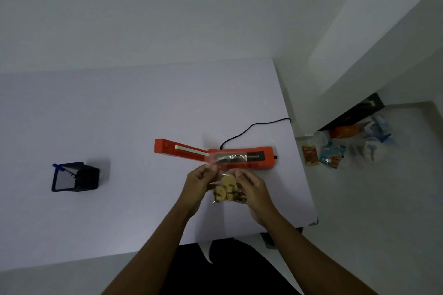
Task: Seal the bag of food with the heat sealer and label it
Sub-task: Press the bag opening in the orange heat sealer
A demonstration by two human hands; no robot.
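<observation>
A clear plastic bag (pixel 229 189) with round yellow-brown biscuits in its lower part hangs just in front of the orange heat sealer (pixel 215 154). My left hand (pixel 200 181) pinches the bag's upper left edge. My right hand (pixel 251 187) grips its right side. The bag's transparent top overlaps the sealer's dark middle section. The sealer lies lengthwise on the white table (pixel 119 115) with its arm lifted at the left end, showing a pale sealing strip (pixel 189 149). Its black cord (pixel 254 127) runs off the table's right edge.
A black mesh pen holder (pixel 75 177) with a blue pen (pixel 58 167) stands at the table's left. On the floor to the right lie snack packets (pixel 321 154), plastic bags and a dark box (pixel 354 115). The table's right edge is close to the sealer.
</observation>
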